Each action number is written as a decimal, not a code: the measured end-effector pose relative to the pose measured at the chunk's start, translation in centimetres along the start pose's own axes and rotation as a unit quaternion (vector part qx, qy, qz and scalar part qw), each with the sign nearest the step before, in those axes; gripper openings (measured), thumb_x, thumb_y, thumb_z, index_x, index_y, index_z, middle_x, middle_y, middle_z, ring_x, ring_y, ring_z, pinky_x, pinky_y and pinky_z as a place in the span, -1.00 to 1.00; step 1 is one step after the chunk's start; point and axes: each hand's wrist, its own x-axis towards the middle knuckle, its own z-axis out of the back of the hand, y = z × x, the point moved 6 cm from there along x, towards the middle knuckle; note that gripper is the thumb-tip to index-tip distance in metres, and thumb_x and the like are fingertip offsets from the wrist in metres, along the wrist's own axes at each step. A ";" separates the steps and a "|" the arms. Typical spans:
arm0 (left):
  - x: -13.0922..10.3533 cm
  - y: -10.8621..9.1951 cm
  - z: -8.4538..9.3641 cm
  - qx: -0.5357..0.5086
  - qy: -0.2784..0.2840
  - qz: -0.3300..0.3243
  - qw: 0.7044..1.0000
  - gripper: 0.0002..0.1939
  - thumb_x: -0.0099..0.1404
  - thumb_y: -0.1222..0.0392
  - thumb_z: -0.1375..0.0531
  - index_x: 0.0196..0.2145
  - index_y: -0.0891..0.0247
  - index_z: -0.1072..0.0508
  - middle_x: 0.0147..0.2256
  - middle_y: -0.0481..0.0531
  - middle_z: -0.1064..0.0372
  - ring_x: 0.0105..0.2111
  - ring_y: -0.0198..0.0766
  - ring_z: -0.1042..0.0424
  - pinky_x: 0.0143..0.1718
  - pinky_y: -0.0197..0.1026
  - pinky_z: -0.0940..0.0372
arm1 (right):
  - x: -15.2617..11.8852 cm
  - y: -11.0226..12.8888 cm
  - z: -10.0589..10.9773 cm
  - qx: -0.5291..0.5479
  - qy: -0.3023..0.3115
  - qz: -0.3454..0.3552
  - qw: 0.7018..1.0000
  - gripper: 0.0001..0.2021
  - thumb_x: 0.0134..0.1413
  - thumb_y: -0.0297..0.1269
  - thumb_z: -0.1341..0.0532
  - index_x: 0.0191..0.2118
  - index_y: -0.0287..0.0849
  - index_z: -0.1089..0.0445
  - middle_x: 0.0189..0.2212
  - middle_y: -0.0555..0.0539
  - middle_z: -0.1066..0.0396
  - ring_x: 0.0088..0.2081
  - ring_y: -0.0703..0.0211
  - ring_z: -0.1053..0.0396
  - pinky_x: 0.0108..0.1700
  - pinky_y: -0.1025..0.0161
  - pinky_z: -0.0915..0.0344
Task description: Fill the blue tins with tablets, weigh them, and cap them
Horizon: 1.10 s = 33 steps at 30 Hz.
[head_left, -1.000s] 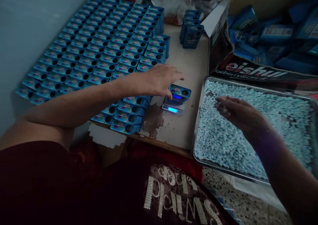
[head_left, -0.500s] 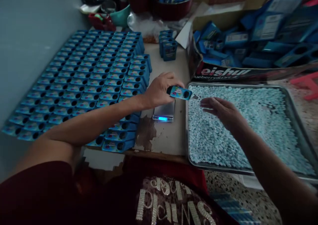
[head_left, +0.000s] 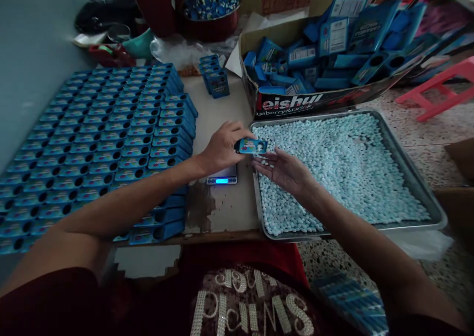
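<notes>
My left hand (head_left: pixel 221 147) is closed around a small blue candy box (head_left: pixel 249 147) whose round hole faces up with pale candy showing in it. Just under the box's right end, my right hand (head_left: pixel 292 174) is palm up and cupped, with a few pale candies (head_left: pixel 265 163) on its fingers. It hovers over the left side of a metal tray (head_left: pixel 437 218) spread with pale blue-white candies. Below my left hand is a small digital scale (head_left: pixel 222 181) with a lit blue display, partly covered by the hand.
Rows of blue boxes (head_left: pixel 111 128) stand packed on the table's left, and several more boxes (head_left: pixel 218 83) farther back. A carton (head_left: pixel 289 104) of blue boxes is behind the tray. A red bowl (head_left: pixel 211 27) sits at the back, a pink stool (head_left: pixel 437 91) at right.
My right hand has turned palm up, now showing candies, and come in under the box. Pale candy now shows in the box's hole. The whole view has shifted rightward.
</notes>
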 end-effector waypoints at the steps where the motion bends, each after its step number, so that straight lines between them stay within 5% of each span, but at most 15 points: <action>1: -0.2 0.4 0.4 -0.027 -0.001 0.034 0.999 -0.75 0.38 0.15 -0.34 0.01 0.06 -0.63 -0.06 0.07 -0.60 -0.03 -0.04 -0.55 0.04 -0.01 -0.45 | 0.1 0.1 0.5 -0.011 0.001 0.006 1.000 -0.91 0.41 -0.26 -0.32 -0.18 -0.10 -0.56 -0.16 -0.21 -0.68 0.00 -0.01 -0.68 0.26 0.03 -0.63; 2: -0.6 1.1 0.9 -0.051 -0.003 0.068 0.996 -0.74 0.34 0.12 -0.37 -0.01 0.07 -0.62 -0.06 0.06 -0.61 -0.04 -0.05 -0.56 0.00 -0.03 -0.47 | 0.2 0.3 0.9 -0.023 0.000 0.012 1.000 -0.97 0.33 -0.36 -0.36 -0.16 -0.12 -0.58 -0.14 -0.20 -0.68 0.00 0.02 -0.68 0.27 0.07 -0.62; 5: -2.3 3.7 1.5 -0.112 0.006 0.158 0.981 -0.62 0.22 -0.01 -0.47 -0.04 0.09 -0.58 -0.05 0.03 -0.65 -0.10 -0.08 -0.59 -0.09 -0.09 -0.49 | 0.2 0.8 2.1 -0.065 -0.003 0.010 0.998 -0.71 0.13 -0.62 -0.38 -0.08 -0.17 -0.62 -0.07 -0.19 -0.70 0.02 0.10 -0.69 0.26 0.24 -0.60; 10: -5.6 7.2 1.5 -0.144 0.030 0.205 0.968 -0.53 0.12 -0.03 -0.53 -0.07 0.13 -0.57 -0.06 0.02 -0.66 -0.06 -0.07 -0.63 -0.02 -0.09 -0.51 | 0.5 1.9 1.3 -0.099 -0.040 -0.006 0.994 -0.79 0.26 -0.59 -0.36 -0.06 -0.24 -0.66 -0.16 -0.21 -0.72 -0.13 0.17 -0.72 0.00 0.39 -0.67; 14: -6.7 7.4 1.3 -0.132 0.032 0.197 0.971 -0.62 0.19 0.03 -0.49 -0.06 0.14 -0.59 -0.08 0.02 -0.66 -0.06 -0.07 -0.65 0.03 -0.08 -0.50 | 1.5 2.2 -1.9 -0.143 -0.019 -0.028 0.989 -0.92 0.34 -0.48 -0.38 -0.13 -0.21 -0.64 -0.33 -0.11 -0.67 -0.38 0.29 -0.63 -0.26 0.47 -0.63; 18: -6.8 7.0 1.3 -0.117 0.028 0.185 0.975 -0.64 0.23 0.14 -0.45 -0.02 0.16 -0.58 -0.02 0.06 -0.67 -0.01 -0.06 -0.66 0.06 -0.08 -0.51 | 2.7 2.3 -3.5 -0.172 0.009 -0.032 0.985 -0.96 0.31 -0.44 -0.42 -0.15 -0.21 -0.64 -0.35 -0.06 -0.65 -0.42 0.36 -0.57 -0.34 0.53 -0.56; 25: -7.0 6.9 3.4 -0.094 0.058 0.110 0.988 -0.34 0.19 0.15 -0.52 0.23 0.19 -0.53 0.21 0.21 -0.60 0.24 0.07 -0.57 0.26 0.04 -0.44 | 3.4 4.0 -1.7 -0.205 -0.003 -0.004 0.979 -0.85 0.24 -0.36 -0.48 -0.07 -0.15 -0.67 -0.25 -0.06 -0.68 -0.27 0.32 -0.62 -0.17 0.47 -0.62; 29: -6.4 7.1 4.8 -0.067 0.082 0.078 0.991 -0.34 0.27 0.06 -0.49 0.28 0.18 -0.51 0.24 0.21 -0.55 0.27 0.15 -0.51 0.26 0.07 -0.41 | 2.9 5.7 -0.2 -0.275 -0.041 -0.006 0.960 -0.75 0.17 -0.40 -0.52 -0.03 -0.06 -0.67 -0.11 -0.03 -0.71 -0.11 0.28 -0.66 -0.02 0.43 -0.65; 33: -5.6 6.7 4.7 -0.052 0.095 0.044 0.993 -0.29 0.23 0.07 -0.52 0.29 0.26 -0.52 0.18 0.22 -0.55 0.20 0.17 -0.54 0.25 0.05 -0.38 | 2.2 7.0 0.4 -0.329 -0.097 -0.020 0.939 -0.76 0.17 -0.38 -0.51 -0.05 -0.04 -0.69 -0.10 -0.01 -0.71 -0.14 0.33 -0.65 -0.10 0.54 -0.60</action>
